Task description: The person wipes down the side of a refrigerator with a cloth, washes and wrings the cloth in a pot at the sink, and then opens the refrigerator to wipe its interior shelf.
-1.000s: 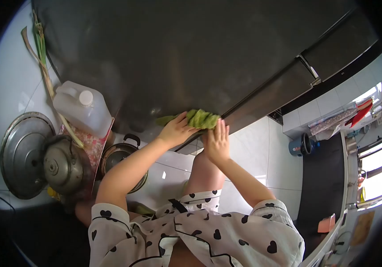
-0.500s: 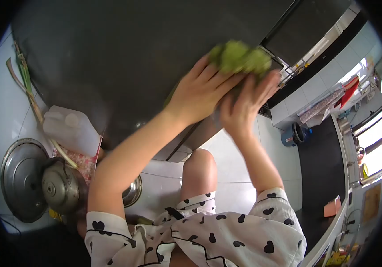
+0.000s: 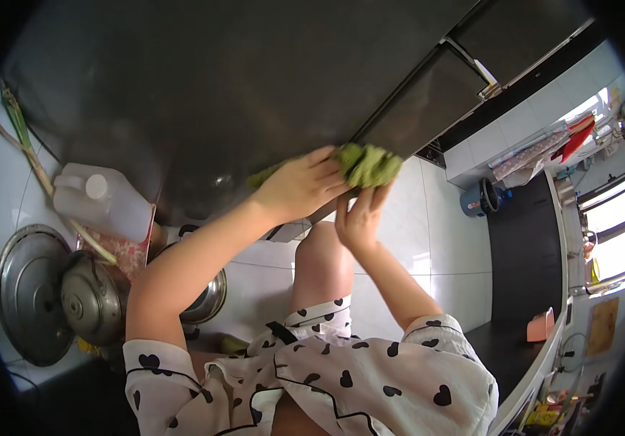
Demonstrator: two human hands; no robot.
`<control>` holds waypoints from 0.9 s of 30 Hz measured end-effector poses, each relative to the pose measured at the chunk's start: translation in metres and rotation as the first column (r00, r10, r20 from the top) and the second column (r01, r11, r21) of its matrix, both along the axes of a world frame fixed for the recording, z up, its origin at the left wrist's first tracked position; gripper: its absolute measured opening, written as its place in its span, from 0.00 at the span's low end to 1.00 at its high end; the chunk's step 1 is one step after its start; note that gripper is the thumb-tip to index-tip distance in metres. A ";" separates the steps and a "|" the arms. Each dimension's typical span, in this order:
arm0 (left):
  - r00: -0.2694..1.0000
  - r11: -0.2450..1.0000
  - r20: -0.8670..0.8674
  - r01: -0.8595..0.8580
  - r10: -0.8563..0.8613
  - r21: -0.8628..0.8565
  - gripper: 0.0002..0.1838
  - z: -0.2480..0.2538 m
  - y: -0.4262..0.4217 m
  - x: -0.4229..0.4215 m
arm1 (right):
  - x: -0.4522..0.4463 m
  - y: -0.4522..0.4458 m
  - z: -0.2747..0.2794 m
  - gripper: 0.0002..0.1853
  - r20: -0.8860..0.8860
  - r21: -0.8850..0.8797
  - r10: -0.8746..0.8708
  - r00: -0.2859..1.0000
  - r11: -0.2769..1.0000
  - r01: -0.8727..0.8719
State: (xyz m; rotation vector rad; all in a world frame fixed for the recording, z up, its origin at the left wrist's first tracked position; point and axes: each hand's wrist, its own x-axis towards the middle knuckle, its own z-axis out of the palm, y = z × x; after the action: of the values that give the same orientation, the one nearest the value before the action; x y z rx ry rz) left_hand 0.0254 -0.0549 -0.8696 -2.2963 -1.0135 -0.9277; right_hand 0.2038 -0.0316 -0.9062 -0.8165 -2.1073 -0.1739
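A crumpled green cloth (image 3: pixel 367 166) is bunched between my two hands, in front of a dark, smooth panel (image 3: pixel 203 87). My left hand (image 3: pixel 299 187) has its fingers wrapped over the cloth's left part, and a strip of the same green sticks out behind the wrist. From below, my right hand (image 3: pixel 362 218) grips the bunched end, with its fingers partly hidden by the folds. Both hands are above my bent knee (image 3: pixel 325 261).
To the left on the floor are a plastic jug (image 3: pixel 105 200), a metal kettle (image 3: pixel 93 299), a large round lid (image 3: pixel 32 294) and a long green onion stalk (image 3: pixel 29 149). At the right are a black counter (image 3: pixel 523 254) and a blue bin (image 3: pixel 478 198).
Both hands have moved down and nearer my body with the cloth. My right fingers, spread beside the cloth before, now close on it. The view has shifted slightly.
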 end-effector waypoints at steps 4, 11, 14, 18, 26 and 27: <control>0.998 0.997 -0.067 -0.009 0.004 -0.078 0.15 -0.063 -0.006 0.004 | 0.011 -0.015 -0.070 0.33 0.171 -0.066 -0.067 0.983 0.995 0.079; 0.995 0.996 -0.038 -0.090 0.089 -0.026 0.17 -0.064 -0.013 0.009 | 0.019 -0.020 -0.043 0.29 0.251 -0.117 -0.045 0.967 0.990 0.076; 0.986 0.987 0.074 -0.153 0.149 0.050 0.18 -0.026 -0.006 0.014 | 0.013 -0.001 0.004 0.33 0.237 0.069 -0.053 0.970 0.997 0.038; 0.966 0.979 0.199 -0.183 0.163 0.086 0.21 0.009 -0.010 0.019 | 0.007 0.006 0.044 0.33 0.200 0.156 -0.016 0.980 0.988 -0.016; 0.969 0.983 0.170 -0.172 0.181 -0.071 0.20 -0.058 -0.023 0.028 | -0.004 -0.012 -0.037 0.29 0.075 0.001 -0.011 0.997 1.000 0.011; 0.972 0.981 0.149 -0.171 0.184 -0.092 0.21 -0.068 -0.026 0.026 | -0.002 -0.014 -0.051 0.29 0.096 -0.009 -0.004 0.995 1.000 0.005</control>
State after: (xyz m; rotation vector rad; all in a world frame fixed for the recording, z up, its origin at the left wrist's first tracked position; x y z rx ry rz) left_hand 0.0517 -0.0806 -0.9375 -2.1778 -1.3205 -1.0218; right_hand 0.2019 -0.0451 -0.9569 -0.8336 -2.1979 -0.2097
